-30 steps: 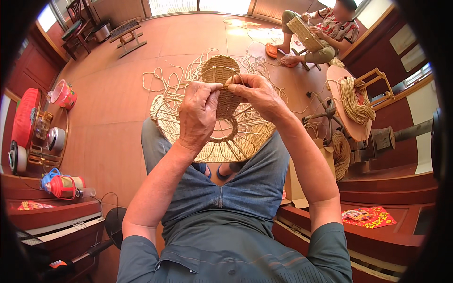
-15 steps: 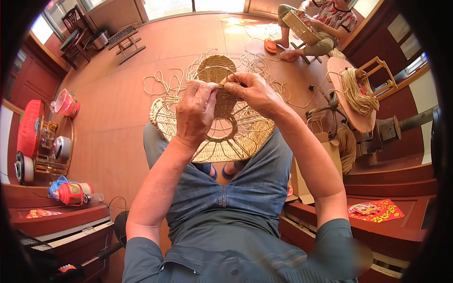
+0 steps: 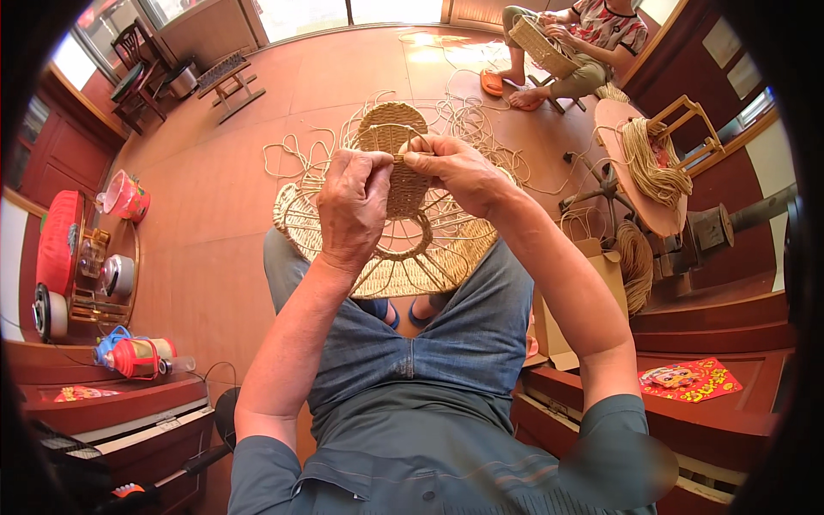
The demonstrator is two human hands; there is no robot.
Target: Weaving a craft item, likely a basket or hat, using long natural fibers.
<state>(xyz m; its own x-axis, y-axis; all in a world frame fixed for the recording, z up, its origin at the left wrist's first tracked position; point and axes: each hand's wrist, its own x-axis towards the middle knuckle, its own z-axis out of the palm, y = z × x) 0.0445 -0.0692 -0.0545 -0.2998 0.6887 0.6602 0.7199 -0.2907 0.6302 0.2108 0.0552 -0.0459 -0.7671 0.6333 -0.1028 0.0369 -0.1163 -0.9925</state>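
Observation:
A round piece woven from straw-coloured cord on a thin frame [image 3: 396, 266] rests across my knees, with a braided ring at its centre and spokes running outward. From it rises a narrower woven panel [image 3: 407, 190], with a thin looped rim at its top. My left hand [image 3: 350, 204] is closed in a pinch on straw cord [image 3: 398, 158] at that rim. Close beside it, my right hand [image 3: 459, 174] pinches the same spot between thumb and forefinger. The fingers partly cover the cord they grip. Just beyond stands a rounded woven part [image 3: 391, 116].
Loose cord [image 3: 468, 129] lies tangled on the floor ahead. At far right a seated person holds a woven basket [image 3: 542, 47]. Cord coils [image 3: 654, 167] hang over an overturned chair [image 3: 614, 146]. A cardboard box [image 3: 584, 300] stands by my right leg; a low bench [image 3: 230, 81] is far left.
Both hands stay pinched at the rim, with only a slight shift of the left hand. The view has turned a little, and the other person's basket has tilted slightly.

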